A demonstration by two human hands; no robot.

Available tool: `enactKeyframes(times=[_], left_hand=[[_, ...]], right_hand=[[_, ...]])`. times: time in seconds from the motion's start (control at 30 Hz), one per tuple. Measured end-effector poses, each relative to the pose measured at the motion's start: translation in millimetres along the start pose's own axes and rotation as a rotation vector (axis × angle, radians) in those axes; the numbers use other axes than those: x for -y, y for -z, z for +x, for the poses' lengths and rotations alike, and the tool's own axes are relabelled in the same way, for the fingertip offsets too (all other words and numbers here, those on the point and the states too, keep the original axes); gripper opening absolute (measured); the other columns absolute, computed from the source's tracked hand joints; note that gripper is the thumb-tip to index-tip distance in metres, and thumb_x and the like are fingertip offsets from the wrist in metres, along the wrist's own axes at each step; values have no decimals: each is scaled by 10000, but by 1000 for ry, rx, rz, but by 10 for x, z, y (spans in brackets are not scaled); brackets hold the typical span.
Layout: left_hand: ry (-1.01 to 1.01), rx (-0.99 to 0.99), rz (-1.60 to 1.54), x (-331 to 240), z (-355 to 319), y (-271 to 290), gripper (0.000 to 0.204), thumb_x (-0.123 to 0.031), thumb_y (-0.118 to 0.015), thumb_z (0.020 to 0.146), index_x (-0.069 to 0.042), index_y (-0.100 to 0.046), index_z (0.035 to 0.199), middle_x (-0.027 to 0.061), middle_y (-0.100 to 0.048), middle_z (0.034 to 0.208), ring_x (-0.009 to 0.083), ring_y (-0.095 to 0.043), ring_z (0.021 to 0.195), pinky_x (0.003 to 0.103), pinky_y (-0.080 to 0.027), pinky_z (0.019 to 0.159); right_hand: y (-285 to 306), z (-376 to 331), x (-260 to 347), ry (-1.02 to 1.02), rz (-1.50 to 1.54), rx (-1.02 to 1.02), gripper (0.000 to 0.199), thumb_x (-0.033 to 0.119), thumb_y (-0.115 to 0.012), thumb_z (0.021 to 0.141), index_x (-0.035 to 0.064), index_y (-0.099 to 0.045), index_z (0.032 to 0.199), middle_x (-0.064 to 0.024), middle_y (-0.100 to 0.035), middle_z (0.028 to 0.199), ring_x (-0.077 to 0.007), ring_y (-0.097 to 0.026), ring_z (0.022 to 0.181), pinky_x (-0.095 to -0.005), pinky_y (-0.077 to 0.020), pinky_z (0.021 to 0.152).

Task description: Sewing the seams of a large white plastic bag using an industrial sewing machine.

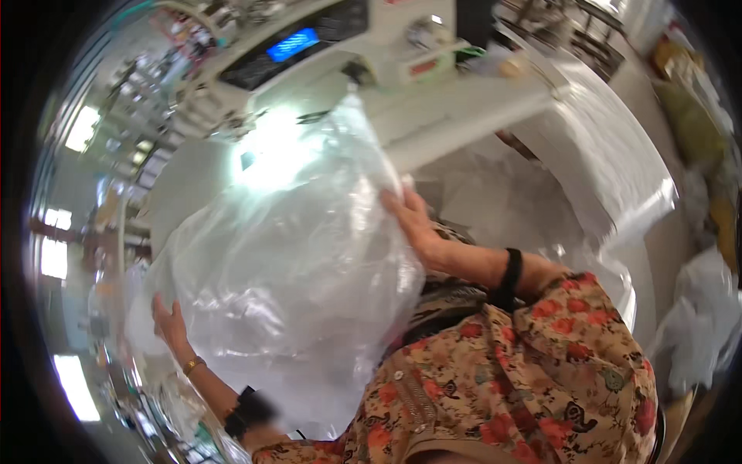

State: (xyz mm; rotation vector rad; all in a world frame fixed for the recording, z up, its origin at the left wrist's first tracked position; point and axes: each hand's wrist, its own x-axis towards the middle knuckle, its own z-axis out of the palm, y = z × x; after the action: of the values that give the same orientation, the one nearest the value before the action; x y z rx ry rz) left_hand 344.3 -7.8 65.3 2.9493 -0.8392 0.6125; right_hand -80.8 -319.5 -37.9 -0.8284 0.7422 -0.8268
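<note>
Clear plastic sheet (294, 286) spread between our hands, below the lit machine (379, 58).
Our left hand (171, 325) meets its left edge, our right hand (417, 224) its right; we cannot tell whether either's fingers grip. Spreading seems largely done; wrinkles remain.

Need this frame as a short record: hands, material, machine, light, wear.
left hand: at the left edge of the clear plastic
right hand: at the plastic's right edge
grip: finger closure unclear on both
material: translucent, creased, spread between the hands; sheet or bag, cannot tell
machine: white body with a lit blue screen, beyond the plastic
light: bright white glare near the plastic's upper part
wear: floral top; gold-coloured band on left wrist; black band on right arm
</note>
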Motion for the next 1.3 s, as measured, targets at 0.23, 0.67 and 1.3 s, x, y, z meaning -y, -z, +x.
enactKeyframes(times=[0.23, 0.67, 1.3], left_hand=[[-574, 294, -436, -2668, -405, 199, 391, -224, -488, 980, -14, -546, 1304, 167, -538, 1358, 315, -469, 1289, 388, -380, 1057], [-490, 193, -272, -2769, -502, 5, 543, -448, -490, 972, -42, -537, 1330, 138, -527, 1379, 303, -469, 1295, 395, -380, 1059], [-491, 188, -273, -2662, -458, 139, 483, -359, -528, 960, -20, -536, 1304, 156, -527, 1369, 322, -483, 1267, 402, -392, 1039]], right_hand=[[193, 153, -102, 226, -176, 450, 413, 298, -556, 983, 12, -506, 1277, -73, -607, 1032, -138, -545, 952, -304, -464, 850], [3354, 887, -830, -445, -1783, -276, 691, 356, -652, 844, 146, -366, 1437, -223, -538, 1297, -341, -574, 1129, -434, -486, 912], [2356, -263, 1632, 573, -349, -579, 401, 151, -541, 906, 39, -585, 1289, 0, -609, 1014, -53, -518, 871, -189, -417, 797]])
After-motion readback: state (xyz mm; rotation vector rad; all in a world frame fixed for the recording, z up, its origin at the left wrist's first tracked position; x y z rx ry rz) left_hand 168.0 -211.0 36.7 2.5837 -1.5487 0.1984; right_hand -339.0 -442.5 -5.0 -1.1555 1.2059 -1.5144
